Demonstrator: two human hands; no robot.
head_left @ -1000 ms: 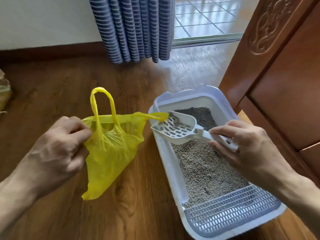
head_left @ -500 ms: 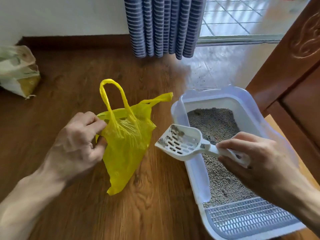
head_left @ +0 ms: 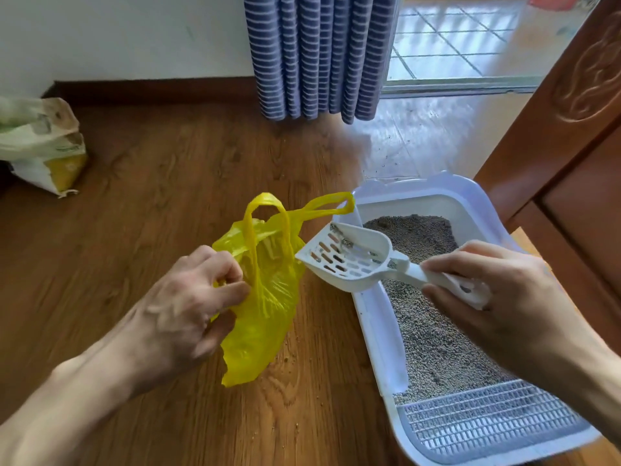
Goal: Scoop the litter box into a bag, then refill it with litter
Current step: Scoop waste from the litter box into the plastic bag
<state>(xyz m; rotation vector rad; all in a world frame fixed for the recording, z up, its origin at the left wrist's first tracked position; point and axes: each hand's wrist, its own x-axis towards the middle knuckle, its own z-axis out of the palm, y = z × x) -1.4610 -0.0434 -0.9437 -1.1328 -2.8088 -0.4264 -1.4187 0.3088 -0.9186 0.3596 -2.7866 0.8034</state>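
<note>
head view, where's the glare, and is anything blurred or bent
Head view: daylight from the doorway puts glare on the floor below the curtain; wide-angle bends the cabinet and baseboard; scoop, bag and litter box are sharp; both forearms soften at the bottom edge.

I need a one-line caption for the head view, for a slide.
Left hand holds a yellow bag while right hand brings the scoop from the litter box.

left hand (head_left: pixel 188 307) pinching a yellow plastic bag (head_left: pixel 258 297) open, right hand (head_left: pixel 504 297) holding a white slotted litter scoop (head_left: pixel 346 260) at its mouth, beside a grey-filled litter box (head_left: pixel 379 327) on wood floor (head_left: pixel 151 196)
</note>
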